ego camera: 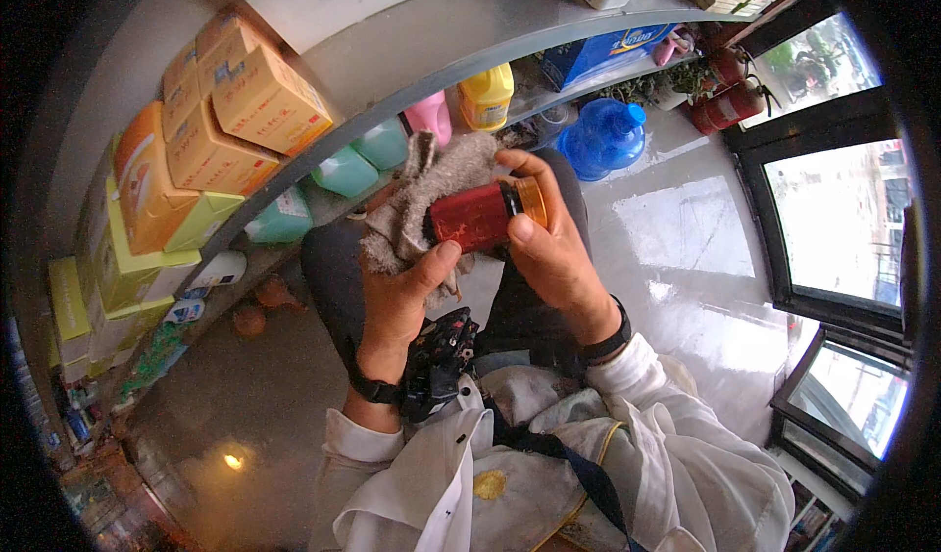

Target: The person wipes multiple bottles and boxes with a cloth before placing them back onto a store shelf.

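A red jar [470,218] with a black ring and an orange-gold lid lies on its side between my two hands. My left hand [401,287] holds a grey-brown cloth [448,177] around the jar's base, its thumb against the red side. My right hand [548,243] grips the lid end, thumb on the near side and fingers over the far side. The cloth bunches up beyond and to the left of the jar. Most of the left fingers are hidden beneath the cloth.
A grey shelf unit curves past on the left and ahead, bearing orange cartons [268,103], green jugs [345,171] and a yellow bottle [486,96]. A blue water jug [603,139] stands on the floor, with red fire extinguishers [728,105] beyond it near the glass door.
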The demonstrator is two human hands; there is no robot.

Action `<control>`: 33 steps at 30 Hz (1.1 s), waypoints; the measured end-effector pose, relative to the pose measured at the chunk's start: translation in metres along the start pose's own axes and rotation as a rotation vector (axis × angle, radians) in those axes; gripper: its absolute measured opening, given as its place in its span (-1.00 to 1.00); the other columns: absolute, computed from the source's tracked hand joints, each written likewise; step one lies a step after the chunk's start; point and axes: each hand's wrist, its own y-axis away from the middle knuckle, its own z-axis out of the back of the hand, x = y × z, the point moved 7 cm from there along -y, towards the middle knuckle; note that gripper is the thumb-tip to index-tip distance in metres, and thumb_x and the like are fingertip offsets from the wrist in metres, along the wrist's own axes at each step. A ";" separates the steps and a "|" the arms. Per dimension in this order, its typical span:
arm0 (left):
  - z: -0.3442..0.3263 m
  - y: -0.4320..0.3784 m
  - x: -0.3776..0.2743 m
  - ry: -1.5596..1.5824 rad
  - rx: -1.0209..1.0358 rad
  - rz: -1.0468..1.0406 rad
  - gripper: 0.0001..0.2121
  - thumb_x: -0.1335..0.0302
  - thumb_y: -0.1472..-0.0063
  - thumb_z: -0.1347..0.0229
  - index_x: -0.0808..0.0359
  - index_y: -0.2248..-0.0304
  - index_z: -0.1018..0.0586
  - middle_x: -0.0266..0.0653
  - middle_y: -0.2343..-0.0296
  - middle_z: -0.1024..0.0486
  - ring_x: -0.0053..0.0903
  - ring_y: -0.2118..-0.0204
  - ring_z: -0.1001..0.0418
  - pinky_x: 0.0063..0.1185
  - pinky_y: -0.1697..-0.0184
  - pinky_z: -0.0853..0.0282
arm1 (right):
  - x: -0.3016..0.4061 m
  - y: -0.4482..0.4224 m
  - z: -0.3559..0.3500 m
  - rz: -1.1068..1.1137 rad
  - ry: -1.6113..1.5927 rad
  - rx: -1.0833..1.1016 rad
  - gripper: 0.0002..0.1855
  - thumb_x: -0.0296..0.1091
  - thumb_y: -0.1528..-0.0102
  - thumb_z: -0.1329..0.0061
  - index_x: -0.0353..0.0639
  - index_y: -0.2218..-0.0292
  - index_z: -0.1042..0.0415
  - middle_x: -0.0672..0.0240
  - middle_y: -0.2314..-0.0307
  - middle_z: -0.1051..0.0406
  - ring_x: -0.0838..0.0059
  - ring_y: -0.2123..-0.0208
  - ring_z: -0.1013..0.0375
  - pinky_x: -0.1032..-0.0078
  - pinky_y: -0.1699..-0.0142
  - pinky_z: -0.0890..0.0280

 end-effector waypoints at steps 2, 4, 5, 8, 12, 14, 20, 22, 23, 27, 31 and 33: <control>-0.002 0.002 -0.001 0.037 0.002 0.018 -0.47 0.44 0.01 -0.22 0.37 0.05 -0.32 -0.25 0.16 -0.39 -0.57 0.13 -0.36 -0.59 0.03 -0.26 | 0.010 -0.001 0.003 -0.002 0.124 0.081 -0.29 -0.06 0.05 -0.13 -0.19 -0.03 -0.15 0.34 0.15 -0.22 0.50 0.10 -0.24 0.56 -0.01 -0.15; -0.001 0.003 0.001 0.062 -0.018 0.050 -0.48 0.44 0.00 -0.22 0.37 0.05 -0.33 -0.25 0.16 -0.39 -0.57 0.13 -0.36 -0.60 0.03 -0.26 | 0.009 0.001 0.005 -0.002 0.216 0.125 -0.30 -0.11 0.07 -0.16 -0.21 -0.03 -0.21 0.35 0.16 -0.23 0.50 0.08 -0.24 0.56 -0.03 -0.13; -0.001 0.003 0.004 0.087 -0.037 0.081 -0.49 0.44 -0.01 -0.21 0.36 0.04 -0.33 -0.25 0.16 -0.39 -0.58 0.13 -0.36 -0.60 0.04 -0.26 | 0.005 0.002 0.008 -0.002 0.217 0.124 -0.30 -0.11 0.07 -0.16 -0.21 -0.03 -0.21 0.35 0.16 -0.23 0.50 0.08 -0.24 0.56 -0.03 -0.13; 0.008 0.004 0.016 0.057 -0.105 0.161 -0.56 0.47 -0.07 -0.16 0.38 0.05 -0.34 -0.25 0.13 -0.37 -0.57 0.11 -0.34 -0.59 0.05 -0.26 | -0.004 0.004 0.015 0.039 0.217 -0.031 -0.37 -0.21 0.15 -0.24 -0.23 0.07 -0.34 0.35 0.20 -0.27 0.49 0.08 -0.24 0.54 -0.05 -0.09; 0.015 -0.003 0.024 -0.220 -0.216 -0.040 -0.65 0.49 -0.17 -0.05 0.43 0.07 -0.32 -0.17 0.11 -0.33 -0.45 0.07 -0.29 -0.48 -0.04 -0.15 | -0.010 0.009 0.012 0.293 0.496 -0.253 -0.44 -0.38 0.19 -0.25 -0.23 0.12 -0.38 0.25 0.15 -0.28 0.38 0.07 -0.26 0.51 -0.07 -0.09; 0.016 0.002 0.029 -0.347 -0.258 -0.117 -0.63 0.49 -0.18 -0.04 0.43 0.05 -0.29 -0.14 0.09 -0.30 -0.41 0.03 -0.26 -0.45 -0.06 -0.12 | -0.012 0.005 0.006 0.370 0.533 -0.275 -0.45 -0.37 0.17 -0.24 -0.23 0.12 -0.37 0.23 0.12 -0.27 0.38 0.07 -0.27 0.51 -0.07 -0.09; -0.011 0.025 0.014 -0.906 -0.126 -0.459 -0.37 0.36 -0.06 -0.13 0.33 -0.08 -0.13 0.11 0.05 -0.04 -0.04 -0.05 -0.05 -0.18 -0.09 0.04 | -0.012 -0.011 0.001 0.288 0.287 -0.210 -0.55 -0.41 -0.02 -0.07 -0.25 0.08 -0.23 0.31 0.16 -0.32 0.61 0.13 -0.28 0.63 0.02 -0.17; -0.021 0.030 0.013 -0.975 -0.081 -0.454 -0.38 0.45 -0.03 -0.13 0.28 -0.09 -0.18 0.10 0.03 0.00 -0.02 -0.04 -0.05 -0.19 -0.08 0.02 | -0.016 -0.017 0.004 0.214 0.123 -0.219 -0.60 -0.38 -0.05 -0.06 -0.25 0.11 -0.23 0.36 0.24 -0.33 0.62 0.19 -0.28 0.65 0.07 -0.19; -0.024 0.029 0.013 -0.993 -0.078 -0.448 -0.39 0.49 -0.03 -0.13 0.26 -0.09 -0.21 0.10 0.03 0.01 -0.02 -0.04 -0.05 -0.21 -0.09 0.02 | -0.025 -0.020 0.007 0.170 -0.033 -0.229 -0.62 -0.36 -0.05 -0.05 -0.24 0.13 -0.24 0.37 0.25 -0.33 0.62 0.20 -0.28 0.65 0.08 -0.20; -0.006 0.015 0.015 -1.025 -0.141 -0.397 -0.47 0.57 -0.08 -0.07 0.22 -0.07 -0.27 0.09 0.03 -0.03 -0.06 -0.07 -0.04 -0.23 -0.11 0.04 | -0.019 -0.012 0.008 0.193 0.298 -0.168 -0.61 -0.32 -0.02 -0.10 -0.23 0.17 -0.24 0.41 0.30 -0.31 0.63 0.24 -0.27 0.62 0.13 -0.21; 0.049 -0.006 0.028 -0.497 -0.203 -0.050 -0.54 0.40 -0.19 0.01 0.33 -0.06 -0.25 -0.06 0.00 -0.18 -0.29 -0.10 -0.11 -0.41 -0.15 0.03 | -0.020 -0.002 -0.014 0.231 0.793 0.124 -0.45 -0.25 0.04 -0.15 -0.24 0.10 -0.19 0.30 0.28 -0.30 0.53 0.19 -0.29 0.56 0.09 -0.21; 0.056 -0.004 0.020 -0.358 -0.238 -0.020 -0.56 0.40 -0.20 0.05 0.34 -0.06 -0.25 -0.05 0.00 -0.21 -0.31 -0.08 -0.14 -0.42 -0.13 -0.02 | -0.025 -0.001 -0.015 0.175 0.787 0.168 -0.39 -0.21 0.05 -0.16 -0.24 0.07 -0.14 0.19 0.29 -0.30 0.41 0.23 -0.34 0.49 0.13 -0.25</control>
